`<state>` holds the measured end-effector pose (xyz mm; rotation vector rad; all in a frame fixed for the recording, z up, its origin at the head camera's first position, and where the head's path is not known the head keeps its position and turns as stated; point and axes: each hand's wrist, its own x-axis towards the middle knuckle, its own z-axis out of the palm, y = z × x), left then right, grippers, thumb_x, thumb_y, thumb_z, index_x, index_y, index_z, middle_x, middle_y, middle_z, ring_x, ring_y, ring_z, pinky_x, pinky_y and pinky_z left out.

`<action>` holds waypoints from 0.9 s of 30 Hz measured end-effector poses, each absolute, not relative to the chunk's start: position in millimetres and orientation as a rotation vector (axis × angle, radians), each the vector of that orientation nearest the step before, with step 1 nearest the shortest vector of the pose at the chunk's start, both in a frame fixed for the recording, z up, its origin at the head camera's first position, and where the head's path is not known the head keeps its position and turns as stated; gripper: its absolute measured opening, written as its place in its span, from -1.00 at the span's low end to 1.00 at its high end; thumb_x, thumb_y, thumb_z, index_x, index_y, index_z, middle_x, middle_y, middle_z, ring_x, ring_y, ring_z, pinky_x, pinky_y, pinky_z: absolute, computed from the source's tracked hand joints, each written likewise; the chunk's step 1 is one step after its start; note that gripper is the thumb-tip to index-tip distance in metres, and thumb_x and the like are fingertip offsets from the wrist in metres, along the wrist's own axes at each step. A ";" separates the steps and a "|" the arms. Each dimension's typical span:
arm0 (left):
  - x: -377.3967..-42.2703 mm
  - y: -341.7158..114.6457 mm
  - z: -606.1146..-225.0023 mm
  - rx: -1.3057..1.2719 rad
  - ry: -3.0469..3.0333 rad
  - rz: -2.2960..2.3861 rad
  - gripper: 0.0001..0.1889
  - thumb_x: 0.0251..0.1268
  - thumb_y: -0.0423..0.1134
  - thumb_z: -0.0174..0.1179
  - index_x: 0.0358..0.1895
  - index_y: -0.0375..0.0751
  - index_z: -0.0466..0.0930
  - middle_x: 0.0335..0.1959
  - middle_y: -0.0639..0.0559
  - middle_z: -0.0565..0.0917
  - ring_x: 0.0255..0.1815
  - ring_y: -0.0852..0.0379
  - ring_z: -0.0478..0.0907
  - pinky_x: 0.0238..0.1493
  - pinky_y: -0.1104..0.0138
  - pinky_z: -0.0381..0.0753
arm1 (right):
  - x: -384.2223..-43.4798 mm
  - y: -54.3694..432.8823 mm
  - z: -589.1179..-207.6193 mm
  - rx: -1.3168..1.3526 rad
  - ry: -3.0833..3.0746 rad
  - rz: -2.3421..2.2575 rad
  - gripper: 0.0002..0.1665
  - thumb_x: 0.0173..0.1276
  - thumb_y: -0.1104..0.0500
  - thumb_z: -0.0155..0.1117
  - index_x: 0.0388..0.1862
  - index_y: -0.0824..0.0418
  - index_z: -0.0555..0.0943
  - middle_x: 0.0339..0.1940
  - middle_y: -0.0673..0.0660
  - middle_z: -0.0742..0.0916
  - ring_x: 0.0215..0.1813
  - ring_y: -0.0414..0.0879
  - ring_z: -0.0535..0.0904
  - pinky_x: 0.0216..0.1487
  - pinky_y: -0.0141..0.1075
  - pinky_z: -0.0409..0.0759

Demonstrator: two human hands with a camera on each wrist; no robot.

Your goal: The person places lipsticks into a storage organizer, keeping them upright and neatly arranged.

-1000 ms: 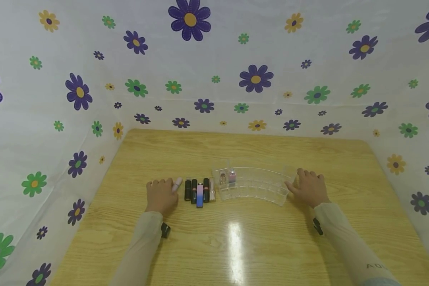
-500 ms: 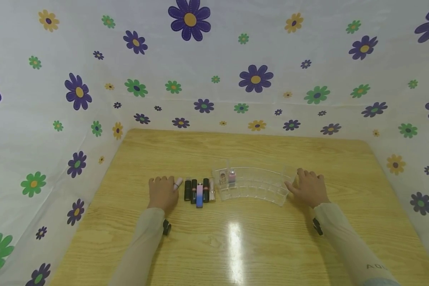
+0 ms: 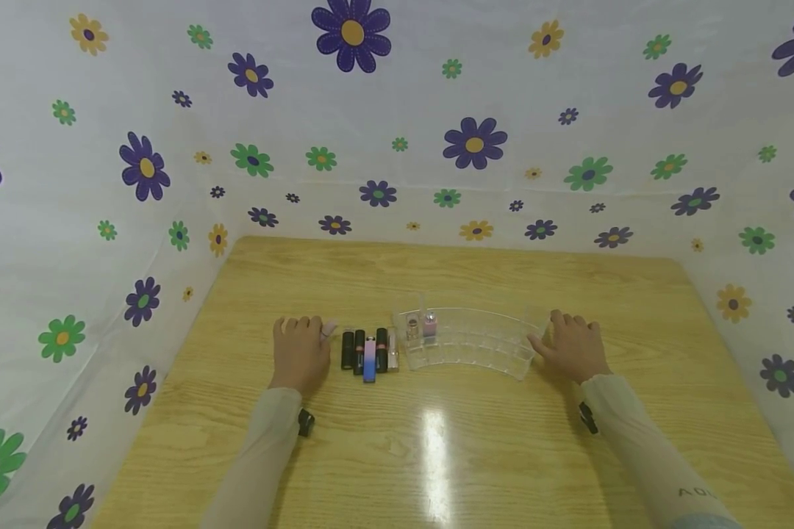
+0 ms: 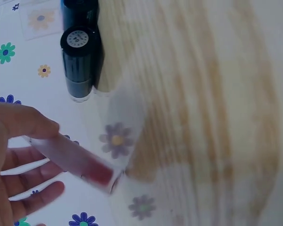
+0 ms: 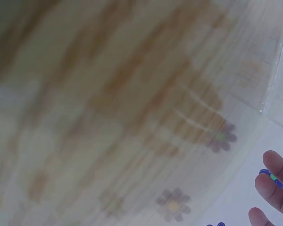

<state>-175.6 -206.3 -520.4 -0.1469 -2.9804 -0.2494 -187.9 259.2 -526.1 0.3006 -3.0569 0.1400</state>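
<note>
The slim, pale translucent plastic tube with a red end (image 4: 76, 161), left of the dark cylindrical tubes (image 3: 359, 354), is pinched in my left grip (image 3: 301, 355); likely light, stiff, slippery, best held mid-barrel. My right grip (image 3: 574, 350) spreads loosely by the clear curved plastic tray (image 3: 475, 334). Glossy wood-grain bench (image 3: 370, 455); white flower-printed sheet (image 3: 377, 110) beyond.

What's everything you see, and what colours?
held tube: 1, pale and red, left hand
black tubes: 3, black, one row
blue tube: 1, blue and pink, same row
pale tube: 1, pale, row's right end
tray: 1, clear, right of row
small items: 2, pink and unclear, tray's left end
table: 1, yellowish, underneath
flowered cloth: count unclear, white, around table
sleeves: 2, pale, lower picture
wrist gadgets: 2, black, at sleeves
left hand: 1, bare, pinching tube
right hand: 1, bare, beside tray
</note>
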 end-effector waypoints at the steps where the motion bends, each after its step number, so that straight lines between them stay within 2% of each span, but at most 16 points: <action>1: -175.8 -206.5 -520.1 -0.167 -2.958 -0.243 -0.73 0.18 -0.22 0.11 -0.12 -0.30 0.52 -0.16 -0.21 0.64 -0.05 -0.20 0.53 0.31 -0.16 0.15 | -187.9 259.4 -526.0 0.301 -3.059 0.137 -0.17 0.28 -0.33 0.00 0.11 0.40 0.38 -0.15 0.40 0.67 -0.12 0.30 0.58 -0.11 0.19 0.43; 10: -174.6 -204.7 -512.6 -0.401 -2.731 -0.128 -0.70 0.06 -0.16 0.32 -0.19 -0.25 0.55 -0.23 -0.14 0.67 -0.11 -0.13 0.57 0.26 -0.09 0.30 | -187.4 260.1 -526.3 0.310 -3.062 0.140 -0.17 0.28 -0.33 0.00 0.11 0.41 0.37 -0.17 0.40 0.67 -0.13 0.31 0.58 -0.12 0.20 0.43; 17: -174.0 -196.7 -498.7 -0.696 -2.585 -0.136 -0.83 0.03 -0.20 0.33 -0.31 -0.12 0.58 -0.30 -0.01 0.64 -0.16 -0.02 0.57 0.20 0.01 0.40 | -187.9 260.9 -526.4 0.308 -3.069 0.147 -0.15 0.29 -0.34 -0.02 0.12 0.40 0.37 -0.15 0.40 0.67 -0.12 0.30 0.58 -0.11 0.19 0.42; 27: -162.9 -163.6 -464.8 -0.933 -2.413 -0.116 -0.83 0.02 -0.16 0.32 -0.34 -0.09 0.58 -0.37 0.03 0.59 -0.26 0.05 0.53 -0.05 0.14 0.53 | -187.3 260.2 -524.8 0.326 -3.053 0.135 -0.17 0.30 -0.34 -0.02 0.10 0.41 0.38 -0.17 0.40 0.67 -0.14 0.29 0.58 -0.14 0.17 0.45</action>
